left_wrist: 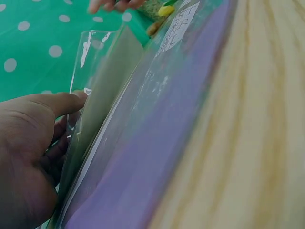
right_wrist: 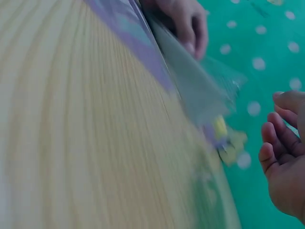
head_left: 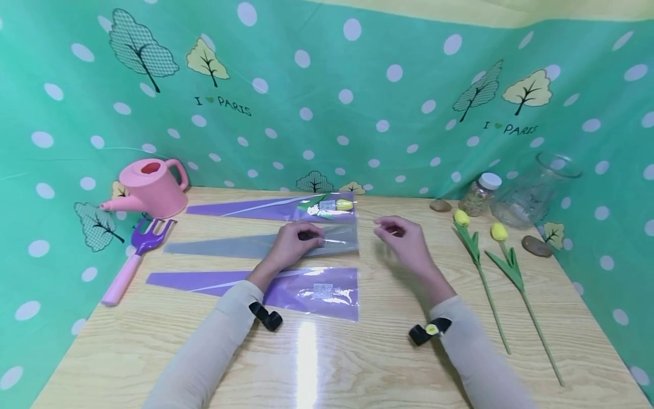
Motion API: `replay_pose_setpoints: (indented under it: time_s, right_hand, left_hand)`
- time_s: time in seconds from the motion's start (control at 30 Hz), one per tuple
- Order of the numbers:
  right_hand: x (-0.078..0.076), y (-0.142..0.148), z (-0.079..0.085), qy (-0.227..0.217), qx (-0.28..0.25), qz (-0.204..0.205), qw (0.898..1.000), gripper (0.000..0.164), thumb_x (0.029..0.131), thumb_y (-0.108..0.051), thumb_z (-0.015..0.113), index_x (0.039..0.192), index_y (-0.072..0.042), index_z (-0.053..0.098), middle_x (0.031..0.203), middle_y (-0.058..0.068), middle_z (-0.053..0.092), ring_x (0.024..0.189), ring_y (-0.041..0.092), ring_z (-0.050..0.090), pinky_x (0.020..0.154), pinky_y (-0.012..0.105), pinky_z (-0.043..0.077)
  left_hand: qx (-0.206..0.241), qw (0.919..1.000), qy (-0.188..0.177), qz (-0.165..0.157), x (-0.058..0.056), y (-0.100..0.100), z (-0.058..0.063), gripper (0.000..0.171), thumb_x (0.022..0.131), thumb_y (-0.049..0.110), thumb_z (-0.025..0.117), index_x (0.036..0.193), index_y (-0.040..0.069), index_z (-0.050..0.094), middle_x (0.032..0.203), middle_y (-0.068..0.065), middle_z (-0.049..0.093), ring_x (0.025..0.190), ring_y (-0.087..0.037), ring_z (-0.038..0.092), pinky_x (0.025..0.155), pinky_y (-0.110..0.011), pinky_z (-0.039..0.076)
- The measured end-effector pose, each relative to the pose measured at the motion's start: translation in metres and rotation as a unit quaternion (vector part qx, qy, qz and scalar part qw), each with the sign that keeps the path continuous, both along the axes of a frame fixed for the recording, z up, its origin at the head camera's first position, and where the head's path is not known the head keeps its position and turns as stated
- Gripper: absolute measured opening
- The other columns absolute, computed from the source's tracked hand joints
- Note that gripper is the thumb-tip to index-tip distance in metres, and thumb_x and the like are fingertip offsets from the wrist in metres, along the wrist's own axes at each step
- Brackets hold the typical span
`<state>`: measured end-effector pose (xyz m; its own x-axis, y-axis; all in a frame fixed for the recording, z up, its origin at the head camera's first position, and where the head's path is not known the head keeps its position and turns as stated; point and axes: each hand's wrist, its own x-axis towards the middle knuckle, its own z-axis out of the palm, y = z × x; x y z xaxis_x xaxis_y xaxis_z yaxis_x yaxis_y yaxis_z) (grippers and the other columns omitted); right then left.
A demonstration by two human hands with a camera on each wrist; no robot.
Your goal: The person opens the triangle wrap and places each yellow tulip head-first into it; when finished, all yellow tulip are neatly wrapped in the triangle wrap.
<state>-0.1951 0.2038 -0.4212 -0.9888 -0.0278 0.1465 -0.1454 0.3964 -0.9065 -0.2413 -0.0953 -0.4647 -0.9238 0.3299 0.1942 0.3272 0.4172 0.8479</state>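
Observation:
My left hand (head_left: 292,247) pinches the clear film of a grey flower sleeve (head_left: 225,246), a long tapering wrapper lying across the middle of the table. In the left wrist view the thumb presses on the clear film, which lifts away from the grey backing (left_wrist: 107,93); some fingers are hidden behind it. My right hand (head_left: 409,245) hovers to the right of the sleeve's wide end, fingers loosely bent and holding nothing. A purple sleeve (head_left: 301,298) lies nearer me. Farther back, another purple sleeve (head_left: 245,211) holds a yellow tulip (head_left: 344,205).
Two loose yellow tulips (head_left: 461,218) (head_left: 499,231) lie at the right. Behind them stand a white-capped jar (head_left: 477,196) and a glass vase (head_left: 526,196), with stones (head_left: 537,246) nearby. At left are a pink watering can (head_left: 153,187) and a purple-and-pink hand fork (head_left: 134,255).

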Motion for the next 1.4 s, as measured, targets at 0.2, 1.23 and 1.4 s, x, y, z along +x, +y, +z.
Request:
replay_pose_setpoints:
  time_s: [0.2, 1.23, 1.4]
  right_hand:
    - [0.028, 0.066, -0.002, -0.052, 0.002, -0.068, 0.996, 0.042, 0.099, -0.033, 0.071, 0.130, -0.006, 0.067, 0.102, -0.010, 0.068, 0.089, 0.002, 0.065, 0.077, 0.019, 0.058]
    - [0.106, 0.184, -0.020, -0.147, 0.109, -0.156, 0.971, 0.059, 0.097, -0.024, 0.073, 0.145, 0.002, 0.048, 0.092, -0.010, 0.075, 0.074, 0.002, 0.069, 0.065, 0.025, 0.057]
    - [0.104, 0.180, -0.017, -0.157, 0.133, -0.174, 0.963, 0.055, 0.098, -0.024, 0.072, 0.143, 0.001, 0.053, 0.091, -0.007, 0.075, 0.071, 0.003, 0.068, 0.062, 0.025, 0.056]
  left_hand:
    - [-0.007, 1.0000, -0.003, 0.002, 0.002, 0.000, 0.005, 0.020, 0.087, 0.016, 0.083, 0.106, 0.015, 0.080, 0.115, -0.005, 0.077, 0.116, -0.024, 0.069, 0.107, -0.043, 0.051]
    - [0.015, 0.9996, 0.001, 0.025, 0.002, 0.000, 0.004, 0.016, 0.088, 0.017, 0.083, 0.104, 0.016, 0.081, 0.111, -0.004, 0.077, 0.109, -0.023, 0.070, 0.098, -0.042, 0.057]
    - [0.018, 0.9995, -0.001, 0.026, 0.002, 0.001, 0.004, 0.014, 0.089, 0.017, 0.082, 0.103, 0.015, 0.081, 0.110, -0.004, 0.077, 0.108, -0.022, 0.070, 0.098, -0.041, 0.057]
